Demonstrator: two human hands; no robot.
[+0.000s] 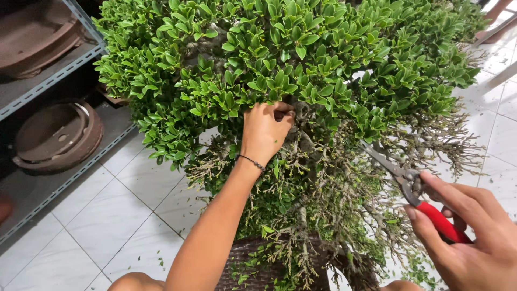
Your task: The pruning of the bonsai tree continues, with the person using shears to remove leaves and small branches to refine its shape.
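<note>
A dense bonsai-like shrub (301, 59) with small glossy green leaves fills the upper frame; its lower branches are bare and twiggy. My left hand (265, 132) reaches into the foliage and grips a branch near the trunk; a thin dark bracelet circles the wrist. My right hand (474, 231) at the lower right holds red-handled pruning shears (414, 186), their blades pointing up-left toward the bare twigs, apart from the trunk. The shrub stands in a dark brown pot (253, 264) at the bottom centre.
Grey metal shelving (54, 75) at the left holds shallow brown ceramic pots (54, 134). White floor tiles (113, 215) carry scattered leaf clippings. Another metal frame edge (498, 29) shows at the upper right.
</note>
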